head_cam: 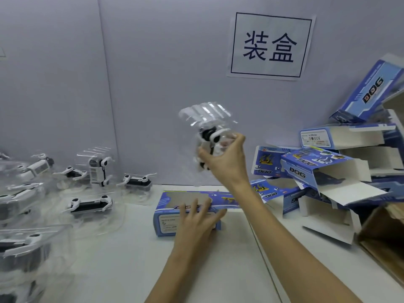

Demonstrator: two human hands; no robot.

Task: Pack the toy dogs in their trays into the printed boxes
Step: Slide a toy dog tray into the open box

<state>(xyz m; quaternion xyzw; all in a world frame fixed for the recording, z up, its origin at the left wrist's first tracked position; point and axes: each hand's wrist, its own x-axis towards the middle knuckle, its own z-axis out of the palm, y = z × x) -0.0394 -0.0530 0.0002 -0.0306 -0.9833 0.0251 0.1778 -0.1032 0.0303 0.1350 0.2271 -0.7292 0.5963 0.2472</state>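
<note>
Left hand [197,217] at 6 o'clock, fingers spread flat on printed box [188,212] lying on white worktop [122,259]. Right hand [225,158] raised at centre, grip clamped on clear tray [205,125] holding toy dog [211,136]. Trayed dogs [89,203] at 9 o'clock; open boxes [323,171] piled at 3 o'clock. Wall sign [271,45] at 1 o'clock.

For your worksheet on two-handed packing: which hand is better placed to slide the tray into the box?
Right hand: it already grips the toy dog in its clear tray above the printed box; the left hand rests on that box.
</note>
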